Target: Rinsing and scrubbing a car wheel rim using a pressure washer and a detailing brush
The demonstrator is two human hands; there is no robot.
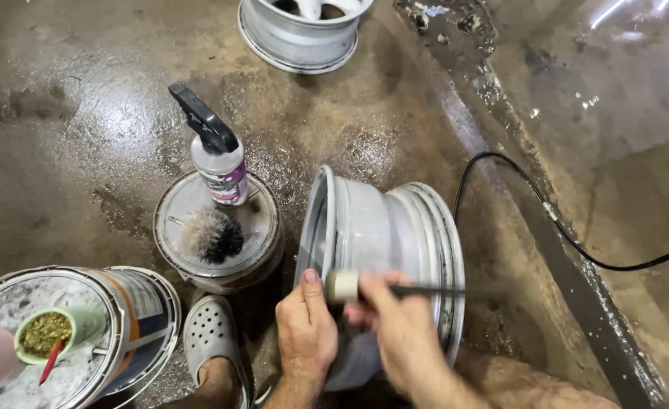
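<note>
Two hands work on a rim (384, 242) standing on edge on the wet floor (84, 136).
Left hand (304, 329) grips the rim's near edge; right hand (395, 326), blurred, is closed around a brush handle (425, 291) laid across the barrel. Left of the rim, a spray bottle (217, 155) and round brush (212, 235) sit on a bucket lid (259, 220).

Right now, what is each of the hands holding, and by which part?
The left hand grips the near rim of the silver wheel rim, steadying it on edge. The right hand holds a thin dark tool by its pale handle end.
</note>
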